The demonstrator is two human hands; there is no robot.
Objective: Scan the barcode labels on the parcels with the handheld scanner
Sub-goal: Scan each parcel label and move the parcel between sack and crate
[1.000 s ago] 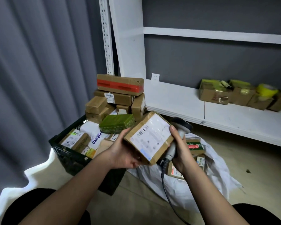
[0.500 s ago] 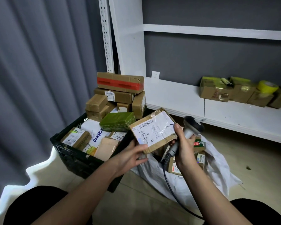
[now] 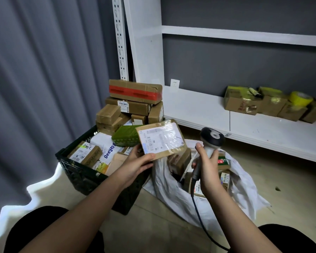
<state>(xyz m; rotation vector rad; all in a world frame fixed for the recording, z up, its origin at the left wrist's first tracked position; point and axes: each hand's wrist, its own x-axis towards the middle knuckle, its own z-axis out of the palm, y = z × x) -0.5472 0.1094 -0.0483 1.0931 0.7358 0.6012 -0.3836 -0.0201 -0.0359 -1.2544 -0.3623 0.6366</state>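
Partly hidden: the white sack (image 3: 173,196) on the floor shows only corners of the parcels inside it, the rest covered by the right hand (image 3: 207,168) and the sack's folds. Label print on the held parcel (image 3: 161,139) is blurred, barcodes just visible as dark bars, unreadable. Boxes on the white shelf (image 3: 199,108) run off the right edge. Scanner cable (image 3: 203,225) drops out of frame at the bottom.

Left hand (image 3: 137,164) grips the flat brown parcel by its lower left corner, thumb on the label face, parcel tilted, above the gap between black crate (image 3: 84,177) and sack. Right hand is wrapped round the handle of the scanner (image 3: 211,141), head up, just right of the parcel, not touching it. Crate is piled with other parcels, green one (image 3: 125,136) just behind the held one.
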